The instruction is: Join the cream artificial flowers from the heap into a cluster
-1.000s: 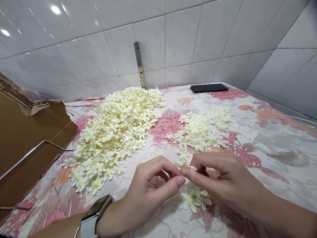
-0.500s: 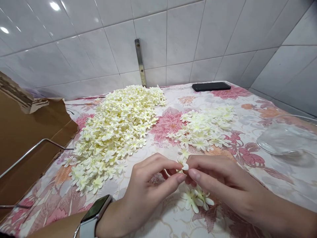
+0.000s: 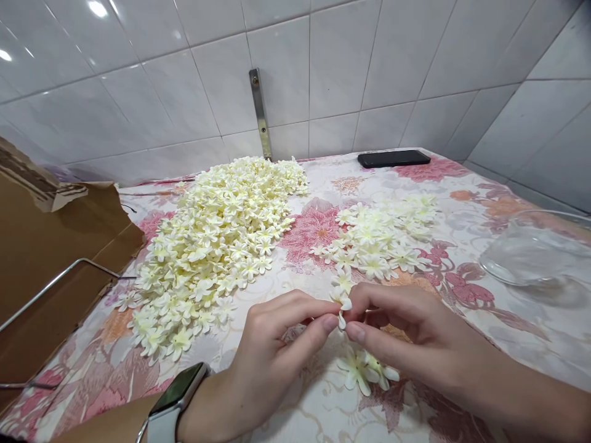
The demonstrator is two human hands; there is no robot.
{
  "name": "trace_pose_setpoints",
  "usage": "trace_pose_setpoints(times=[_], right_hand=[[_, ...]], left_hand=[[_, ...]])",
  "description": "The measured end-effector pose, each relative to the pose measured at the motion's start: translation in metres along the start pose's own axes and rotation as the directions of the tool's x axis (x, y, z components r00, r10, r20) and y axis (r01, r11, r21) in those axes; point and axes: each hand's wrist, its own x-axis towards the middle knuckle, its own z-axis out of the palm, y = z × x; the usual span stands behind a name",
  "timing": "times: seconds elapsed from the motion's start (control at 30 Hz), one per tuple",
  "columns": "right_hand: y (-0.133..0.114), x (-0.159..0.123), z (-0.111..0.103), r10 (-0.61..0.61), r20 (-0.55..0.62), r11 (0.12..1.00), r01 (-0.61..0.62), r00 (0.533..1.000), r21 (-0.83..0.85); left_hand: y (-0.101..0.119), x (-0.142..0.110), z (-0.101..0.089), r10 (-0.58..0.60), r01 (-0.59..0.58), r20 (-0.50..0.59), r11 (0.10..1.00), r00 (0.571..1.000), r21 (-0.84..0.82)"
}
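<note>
Between the fingertips of both hands is a small white artificial flower, its petals partly hidden by the fingers. My left hand, with a watch on the wrist, pinches the flower from the left. My right hand has thumb and forefinger at its right side, closed on its petals. Just below the fingers, a couple of white flowers lie on the cloth. Beyond my right hand is a loose, smaller group of flowers. A large heap of the same flowers rises to the left.
A floral tablecloth covers the table. At left stands a torn cardboard box with a bent metal wire. A black phone lies near the tiled wall. A clear glass bowl sits at right.
The fingertips have shifted slightly on the flower, and more of its petals show between them. The right fingers are bent a little differently. The heaps have not visibly changed.
</note>
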Motion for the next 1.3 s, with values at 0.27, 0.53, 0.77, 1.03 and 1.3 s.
trace_pose_setpoints(times=[0.27, 0.53, 0.77, 1.03, 1.3], right_hand=[[0.0003, 0.0001, 0.0007, -0.018, -0.020, 0.999, 0.019, 1.000, 0.046], [-0.0011, 0.0005, -0.0002, -0.006, -0.021, 0.998, 0.007, 1.000, 0.060], [-0.0009, 0.0008, -0.0003, -0.005, -0.012, 0.997, 0.006, 1.000, 0.077], [-0.0021, -0.0001, 0.0003, 0.031, -0.014, 0.995, -0.029, 0.999, 0.099], [-0.0026, 0.0006, 0.0011, 0.024, -0.023, 0.996, -0.022, 0.999, 0.086]], left_hand=[[-0.0010, -0.0021, 0.0009, -0.017, 0.017, 0.005, 1.000, 1.000, -0.011], [-0.0001, -0.0018, 0.0012, -0.012, 0.012, 0.003, 1.000, 1.000, -0.005], [0.0003, -0.0016, 0.0010, -0.021, 0.021, 0.000, 1.000, 1.000, -0.001], [0.0008, -0.0012, 0.0009, -0.026, 0.026, 0.008, 1.000, 1.000, -0.003], [0.0017, -0.0001, 0.0015, -0.041, 0.041, 0.007, 0.999, 0.999, -0.007]])
